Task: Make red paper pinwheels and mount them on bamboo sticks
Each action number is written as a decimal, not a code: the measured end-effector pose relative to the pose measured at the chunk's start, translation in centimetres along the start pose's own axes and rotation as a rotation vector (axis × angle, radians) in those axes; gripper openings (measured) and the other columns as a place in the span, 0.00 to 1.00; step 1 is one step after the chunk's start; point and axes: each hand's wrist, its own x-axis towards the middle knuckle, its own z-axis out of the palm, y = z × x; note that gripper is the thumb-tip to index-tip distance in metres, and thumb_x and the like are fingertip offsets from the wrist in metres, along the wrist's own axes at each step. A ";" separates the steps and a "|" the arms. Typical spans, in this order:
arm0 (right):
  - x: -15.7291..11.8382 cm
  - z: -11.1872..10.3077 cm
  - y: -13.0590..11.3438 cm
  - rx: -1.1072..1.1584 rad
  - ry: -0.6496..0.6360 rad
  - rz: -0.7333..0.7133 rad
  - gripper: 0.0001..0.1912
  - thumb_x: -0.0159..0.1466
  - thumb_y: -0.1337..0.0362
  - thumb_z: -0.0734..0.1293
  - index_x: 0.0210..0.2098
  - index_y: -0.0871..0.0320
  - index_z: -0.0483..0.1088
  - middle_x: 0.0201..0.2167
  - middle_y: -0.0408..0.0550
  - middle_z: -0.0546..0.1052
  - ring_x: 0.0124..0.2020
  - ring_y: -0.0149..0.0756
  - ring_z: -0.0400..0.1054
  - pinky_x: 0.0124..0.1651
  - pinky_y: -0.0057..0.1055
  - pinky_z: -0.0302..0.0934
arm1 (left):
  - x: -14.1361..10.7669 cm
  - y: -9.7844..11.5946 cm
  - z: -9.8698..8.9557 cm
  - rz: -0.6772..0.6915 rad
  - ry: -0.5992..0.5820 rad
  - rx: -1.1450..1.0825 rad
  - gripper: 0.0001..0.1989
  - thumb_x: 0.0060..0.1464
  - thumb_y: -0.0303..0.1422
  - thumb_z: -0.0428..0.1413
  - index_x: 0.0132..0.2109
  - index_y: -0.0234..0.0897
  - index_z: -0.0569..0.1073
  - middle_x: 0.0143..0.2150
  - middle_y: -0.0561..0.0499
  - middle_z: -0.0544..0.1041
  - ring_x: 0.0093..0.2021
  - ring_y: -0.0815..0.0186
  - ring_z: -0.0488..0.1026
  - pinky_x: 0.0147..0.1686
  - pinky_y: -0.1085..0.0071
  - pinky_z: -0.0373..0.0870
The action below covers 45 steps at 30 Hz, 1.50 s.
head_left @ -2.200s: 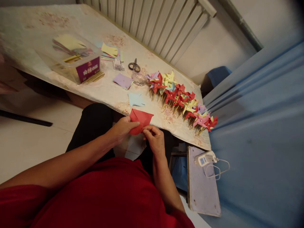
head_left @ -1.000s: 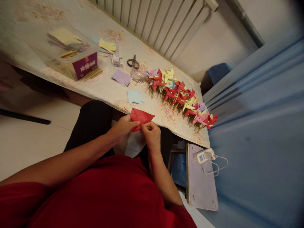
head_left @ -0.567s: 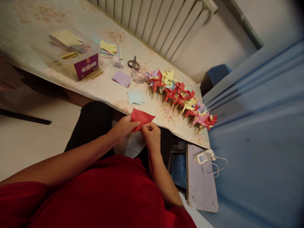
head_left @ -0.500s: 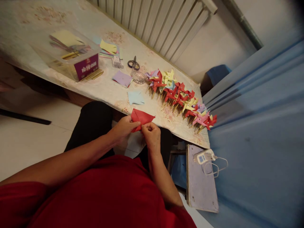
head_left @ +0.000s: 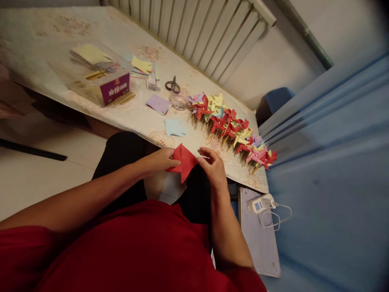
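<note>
My left hand [head_left: 165,160] pinches a red pinwheel paper [head_left: 186,160] at its left side, in front of the table edge. The paper has slit, pointed corners, and one corner is folded inward. At its right corner is my right hand [head_left: 214,166], thumb against or very near the paper and fingers apart from the thumb. Just beyond, a light blue slit paper [head_left: 175,127] lies on the table. Behind that are a stack of purple paper [head_left: 158,104] and a clear dish of small shiny pieces [head_left: 179,101].
Finished pinwheels [head_left: 232,125] on sticks crowd the table's right part. Black scissors [head_left: 173,85], a small white box [head_left: 153,83], and a clear bin [head_left: 114,89] with papers and sticks stand farther left. A power strip [head_left: 261,202] rests on a stool [head_left: 258,247] beside a blue curtain [head_left: 328,182].
The red paper has turned in my left hand, with a point now hanging downward. My right hand has moved right and its fingers have spread from their pinch.
</note>
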 end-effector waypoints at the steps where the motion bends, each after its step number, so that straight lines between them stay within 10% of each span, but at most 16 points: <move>1: 0.2 -0.1 -0.4 -0.007 -0.096 0.010 0.18 0.53 0.55 0.75 0.40 0.56 0.78 0.41 0.49 0.82 0.42 0.39 0.75 0.48 0.35 0.67 | 0.1 0.2 0.0 0.011 -0.037 0.030 0.03 0.38 0.30 0.61 0.26 0.37 0.75 0.21 0.55 0.70 0.21 0.70 0.59 0.23 0.73 0.50; 7: 0.4 0.9 -1.7 -0.047 -0.447 0.097 0.10 0.55 0.57 0.71 0.26 0.58 0.75 0.20 0.37 0.71 0.23 0.27 0.59 0.27 0.25 0.53 | 0.3 0.8 0.0 0.047 -0.165 0.141 0.03 0.40 0.32 0.59 0.27 0.38 0.75 0.21 0.55 0.68 0.21 0.70 0.56 0.23 0.73 0.48; 15: 0.1 1.7 -0.6 -0.093 -0.505 0.123 0.09 0.57 0.59 0.68 0.25 0.58 0.73 0.19 0.37 0.67 0.21 0.26 0.54 0.26 0.24 0.48 | 1.0 0.1 -0.8 0.086 -0.205 0.321 0.05 0.43 0.33 0.58 0.29 0.38 0.76 0.24 0.54 0.71 0.23 0.68 0.60 0.25 0.72 0.51; 25: -0.1 2.2 0.5 -0.139 -0.451 0.093 0.09 0.56 0.61 0.67 0.22 0.57 0.68 0.19 0.37 0.65 0.22 0.26 0.54 0.24 0.24 0.48 | 1.2 0.6 -0.8 -0.012 -0.189 0.174 0.04 0.38 0.29 0.62 0.27 0.36 0.77 0.23 0.53 0.73 0.22 0.69 0.63 0.24 0.73 0.53; 34: 0.4 2.9 2.5 0.134 -0.186 0.322 0.11 0.50 0.57 0.71 0.28 0.57 0.72 0.22 0.39 0.74 0.23 0.29 0.63 0.29 0.27 0.57 | 0.7 -1.4 -1.1 -0.086 -0.174 -0.349 0.25 0.44 0.51 0.69 0.39 0.33 0.78 0.38 0.46 0.81 0.38 0.63 0.76 0.44 0.66 0.70; 45: -0.1 4.9 2.9 0.286 0.031 0.387 0.10 0.48 0.58 0.72 0.28 0.57 0.74 0.22 0.38 0.76 0.23 0.31 0.66 0.30 0.28 0.61 | 0.4 -2.0 2.9 -0.033 0.169 -0.448 0.19 0.40 0.33 0.69 0.41 0.32 0.78 0.37 0.47 0.82 0.34 0.66 0.76 0.39 0.69 0.70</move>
